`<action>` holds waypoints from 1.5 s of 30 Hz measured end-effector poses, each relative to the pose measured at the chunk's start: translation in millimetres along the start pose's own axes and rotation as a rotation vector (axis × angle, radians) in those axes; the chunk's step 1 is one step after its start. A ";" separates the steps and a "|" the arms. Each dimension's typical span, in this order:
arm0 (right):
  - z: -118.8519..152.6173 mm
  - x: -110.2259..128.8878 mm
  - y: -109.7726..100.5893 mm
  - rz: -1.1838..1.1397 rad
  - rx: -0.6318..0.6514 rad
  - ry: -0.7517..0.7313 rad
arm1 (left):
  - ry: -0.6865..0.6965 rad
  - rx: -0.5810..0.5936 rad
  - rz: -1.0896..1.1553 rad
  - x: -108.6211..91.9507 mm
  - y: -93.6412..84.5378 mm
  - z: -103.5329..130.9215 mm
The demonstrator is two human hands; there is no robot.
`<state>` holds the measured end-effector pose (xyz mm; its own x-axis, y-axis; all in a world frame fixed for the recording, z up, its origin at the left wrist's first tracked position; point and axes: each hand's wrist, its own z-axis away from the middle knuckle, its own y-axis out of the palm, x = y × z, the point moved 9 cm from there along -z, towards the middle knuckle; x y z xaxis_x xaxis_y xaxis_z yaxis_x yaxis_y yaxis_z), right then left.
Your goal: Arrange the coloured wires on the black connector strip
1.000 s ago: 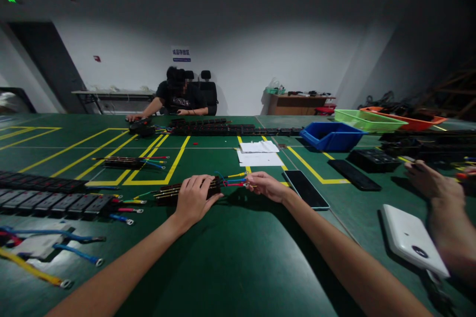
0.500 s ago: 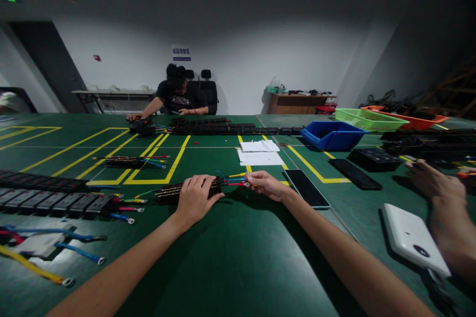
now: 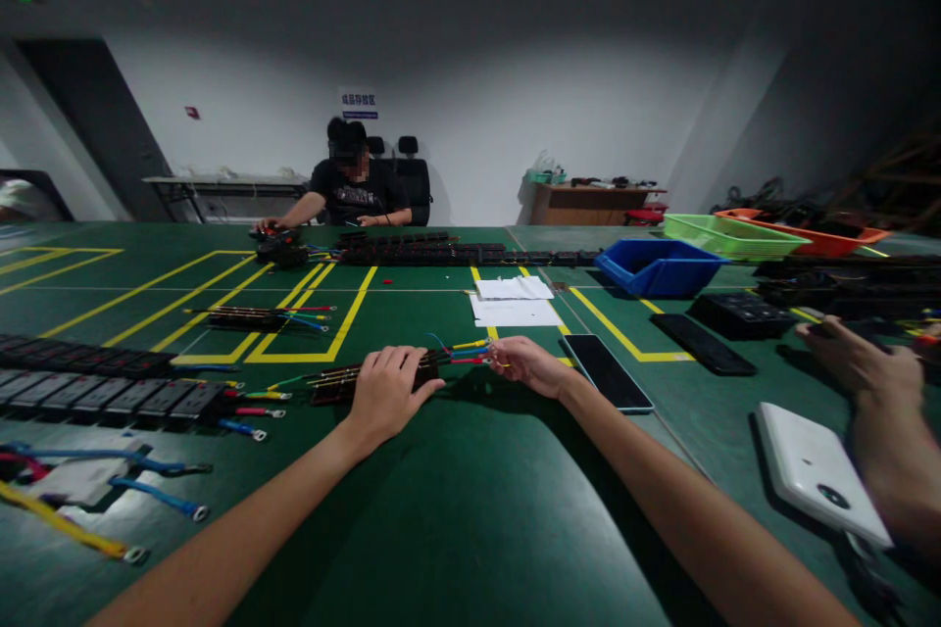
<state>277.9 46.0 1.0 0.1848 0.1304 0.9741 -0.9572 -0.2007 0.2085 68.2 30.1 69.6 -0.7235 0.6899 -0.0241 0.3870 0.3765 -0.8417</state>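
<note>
Lying on the green worktop (image 3: 470, 509), a black wired strip (image 3: 334, 385) sits under the left hand (image 3: 387, 392), whose fingers drape across it with the thumb apart; how firmly they grip cannot be told. Coloured leads (image 3: 465, 353) with ring terminals run from its right end to the right hand (image 3: 529, 364), where thumb and fingertips pinch their tips; exactly which lead is hidden. Just right lies a smartphone (image 3: 609, 372); beyond the leads, white paper sheets (image 3: 515, 312). Leftward are another wired strip (image 3: 246, 318) and rows of socket modules (image 3: 110, 402). Farther off stands a blue bin (image 3: 658, 269).
</note>
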 end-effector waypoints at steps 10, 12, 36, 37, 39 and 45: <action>0.3 0.8 1.6 0.113 0.050 -0.005 | 0.007 -0.004 -0.021 -1.5 -3.2 0.5; 0.2 2.7 5.6 0.172 0.091 -0.025 | 0.016 -0.006 -0.024 -2.5 -3.5 0.6; 3.4 3.4 5.3 0.082 0.167 -0.036 | 0.024 0.040 0.000 -2.7 -1.7 -0.7; 3.5 2.8 5.8 0.126 0.182 -0.036 | 0.024 0.033 0.001 -2.6 -2.2 -0.7; 3.8 2.3 7.6 0.225 0.206 -0.038 | 0.027 0.022 0.003 -2.6 -2.7 -0.5; 4.3 3.9 18.4 0.437 0.247 -0.063 | 0.032 0.019 0.007 -2.5 -2.1 -0.3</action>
<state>262.0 38.6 9.0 -0.2007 -0.0745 0.9768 -0.8684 -0.4480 -0.2126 69.4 27.7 71.5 -0.7019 0.7122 -0.0126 0.3806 0.3601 -0.8518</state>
